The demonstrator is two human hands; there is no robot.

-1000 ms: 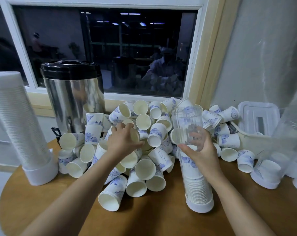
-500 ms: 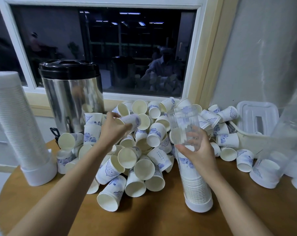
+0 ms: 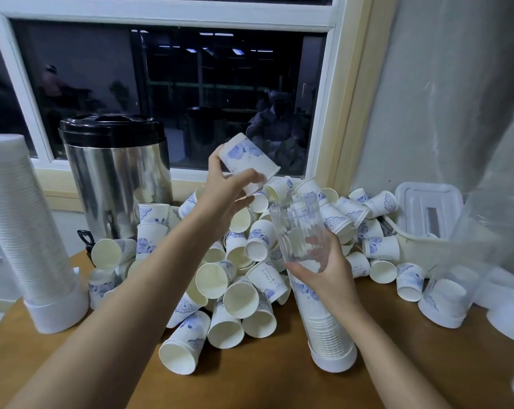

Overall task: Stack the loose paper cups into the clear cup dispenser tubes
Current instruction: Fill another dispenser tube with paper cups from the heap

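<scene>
A heap of loose white paper cups (image 3: 238, 278) with blue prints covers the middle of the round wooden table (image 3: 279, 385). My left hand (image 3: 226, 187) holds one paper cup (image 3: 246, 160) tilted, mouth down and to the right, above and left of the open top of a clear dispenser tube (image 3: 301, 228). My right hand (image 3: 323, 270) grips that tube around its middle. The tube stands upright on a white base (image 3: 332, 357), and its lower half holds a stack of cups.
A steel urn (image 3: 117, 178) with a black lid stands at the back left. A full dispenser tube (image 3: 22, 231) stands at the far left. Another clear tube (image 3: 468, 261) leans at the right, beside a white lidded container (image 3: 426, 208). Behind is a window.
My left hand picked a cup out of the heap and lifted it up and to the right, above the tube's mouth. My right hand stayed on the tube.
</scene>
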